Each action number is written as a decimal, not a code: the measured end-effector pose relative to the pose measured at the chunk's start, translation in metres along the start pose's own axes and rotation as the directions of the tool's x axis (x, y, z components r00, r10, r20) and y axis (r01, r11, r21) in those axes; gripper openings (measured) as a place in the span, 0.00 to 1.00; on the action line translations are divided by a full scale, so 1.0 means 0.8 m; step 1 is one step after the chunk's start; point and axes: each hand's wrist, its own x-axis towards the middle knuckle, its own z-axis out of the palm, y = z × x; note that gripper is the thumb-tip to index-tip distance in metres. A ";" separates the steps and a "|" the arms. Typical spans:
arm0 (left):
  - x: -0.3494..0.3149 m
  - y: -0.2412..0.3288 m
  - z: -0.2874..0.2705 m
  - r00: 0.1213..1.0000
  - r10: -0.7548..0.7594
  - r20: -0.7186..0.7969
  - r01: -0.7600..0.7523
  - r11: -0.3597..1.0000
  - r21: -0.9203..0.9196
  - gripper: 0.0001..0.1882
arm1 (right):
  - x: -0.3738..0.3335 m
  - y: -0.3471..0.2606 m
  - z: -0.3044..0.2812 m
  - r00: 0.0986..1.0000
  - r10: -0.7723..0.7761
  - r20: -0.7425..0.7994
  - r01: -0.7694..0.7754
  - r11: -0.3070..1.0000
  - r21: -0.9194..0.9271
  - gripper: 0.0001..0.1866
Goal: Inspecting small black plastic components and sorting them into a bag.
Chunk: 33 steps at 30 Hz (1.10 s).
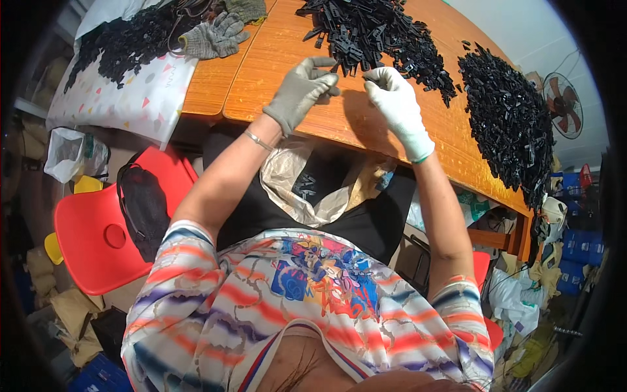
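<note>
Open bag (307, 186) on lap, handy for catching; left hand (302, 90) and right hand (397, 104) each pinch small black parts (379, 39) over surface (274, 72).

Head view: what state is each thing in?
Left hand: gloved grey, pinching a black part.
Right hand: gloved white, fingers closed by the pile.
Black parts: loose heaps on the table.
Spare gloves: lying unused.
Bag: open in lap.

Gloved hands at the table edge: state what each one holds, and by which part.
Left hand and right hand each pinch something small and dark at the fingertips; which part of it is gripped cannot be told.
</note>
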 end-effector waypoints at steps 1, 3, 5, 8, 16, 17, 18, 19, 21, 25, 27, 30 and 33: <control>-0.001 -0.006 -0.001 1.000 0.001 -0.005 -0.001 1.000 0.000 0.16 | -0.006 -0.006 0.010 0.999 -0.032 0.003 0.031 0.985 0.167 0.11; -0.002 -0.018 -0.005 0.988 -0.115 0.103 0.139 0.953 -0.268 0.17 | -0.014 -0.025 0.021 1.000 0.005 -0.015 -0.003 0.990 0.144 0.12; -0.010 -0.018 0.005 0.990 -0.084 0.110 0.116 0.939 -0.323 0.16 | -0.018 -0.028 0.027 0.997 -0.041 -0.072 0.061 0.950 0.307 0.12; -0.024 -0.011 0.014 0.992 -0.068 0.111 0.099 0.946 -0.308 0.14 | -0.024 -0.034 0.036 0.995 -0.008 -0.104 0.035 0.965 0.260 0.12; -0.033 -0.004 0.023 0.998 -0.009 0.065 0.023 0.975 -0.220 0.13 | -0.023 -0.029 0.053 0.973 -0.096 -0.210 0.136 0.973 0.188 0.10; -0.034 -0.003 0.024 0.998 -0.008 0.065 0.023 0.975 -0.221 0.13 | -0.025 -0.032 0.053 0.973 -0.083 -0.217 0.127 0.972 0.196 0.10; -0.034 -0.002 0.025 0.998 -0.009 0.057 0.020 0.980 -0.199 0.13 | -0.025 -0.033 0.054 0.972 -0.070 -0.225 0.117 0.972 0.204 0.10; -0.034 0.000 0.026 0.999 -0.009 0.050 0.017 0.984 -0.176 0.13 | -0.024 -0.032 0.054 0.972 -0.070 -0.226 0.118 0.972 0.203 0.10; -0.033 0.000 0.028 0.999 -0.006 0.040 0.012 0.988 -0.151 0.13 | -0.023 -0.028 0.054 0.971 -0.073 -0.229 0.117 0.976 0.184 0.11; -0.034 0.004 0.033 1.000 -0.008 -0.028 0.005 0.996 -0.090 0.12 | -0.024 -0.027 0.055 0.965 -0.107 -0.241 0.135 0.985 0.103 0.11; -0.031 -0.003 0.030 0.998 0.019 -0.052 -0.022 0.998 -0.060 0.12 | -0.026 -0.037 0.051 0.951 -0.229 -0.208 0.178 0.955 -0.237 0.10; -0.029 -0.017 0.030 0.994 0.051 -0.098 -0.050 0.999 0.017 0.11 | -0.031 -0.046 0.047 0.946 -0.315 -0.082 0.223 0.810 -0.543 0.10; -0.028 -0.018 0.036 0.985 0.050 -0.163 -0.027 0.990 0.138 0.12 | -0.022 -0.044 0.039 0.958 -0.278 0.065 0.255 0.734 -0.629 0.09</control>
